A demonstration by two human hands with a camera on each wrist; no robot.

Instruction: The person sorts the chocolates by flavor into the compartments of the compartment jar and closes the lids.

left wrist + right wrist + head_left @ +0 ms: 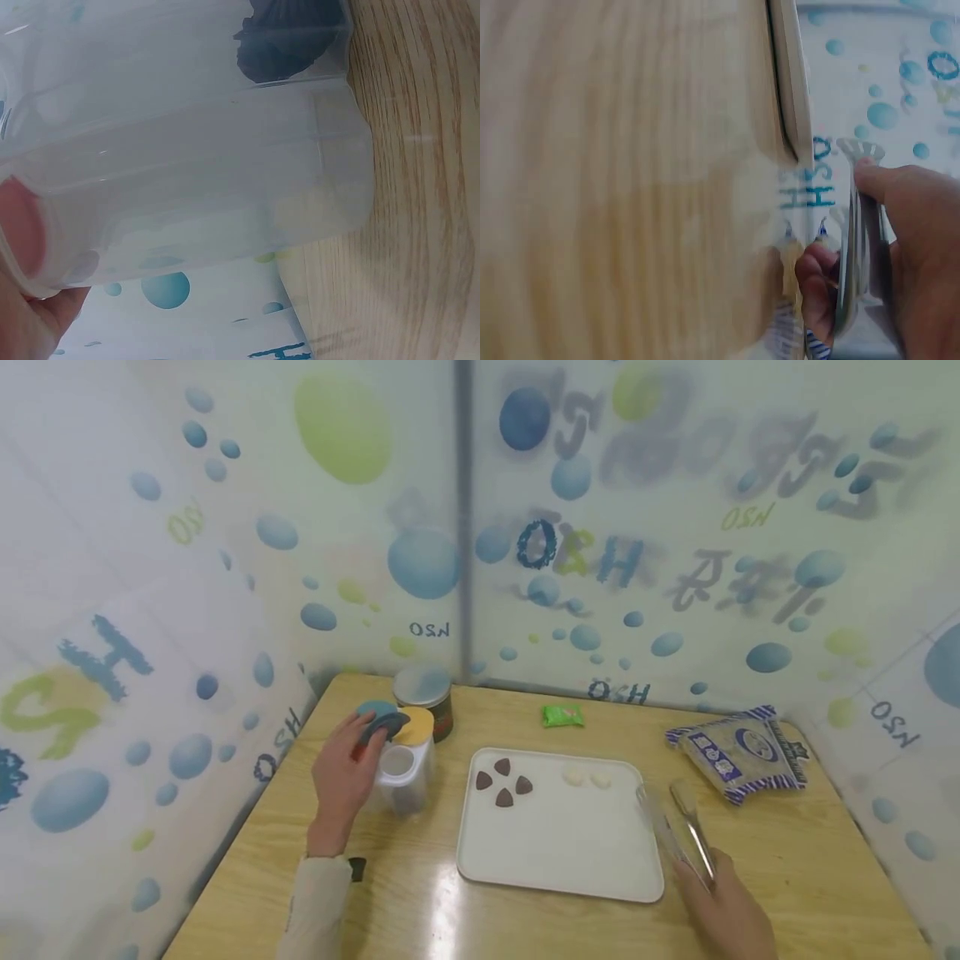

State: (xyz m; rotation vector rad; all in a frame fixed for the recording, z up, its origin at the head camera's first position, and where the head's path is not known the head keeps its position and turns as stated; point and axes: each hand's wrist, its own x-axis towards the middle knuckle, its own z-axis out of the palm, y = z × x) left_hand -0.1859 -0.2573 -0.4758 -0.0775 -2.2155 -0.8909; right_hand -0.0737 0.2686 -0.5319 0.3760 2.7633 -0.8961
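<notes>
My left hand (341, 772) pinches a dark blue lid (388, 725), tilted above a clear plastic container (407, 795). That container has a round mouth uncovered at the front and a yellow lid (417, 727) behind it. In the left wrist view, a dark crinkled thing (289, 41) shows through its translucent wall. Metal tongs (697, 839) are gripped in my right hand (727, 902), their tips apart by the right edge of a white tray (555, 852). On this tray lie several dark brown triangular pieces (504, 797) and two pale pieces (573, 778).
A tin with a silvery lid (422, 687) stands behind the container. Near the back edge lies a small green packet (562, 717). A blue-and-white plastic bag (738, 753) rests at the right. Printed walls enclose the wooden table (405, 902).
</notes>
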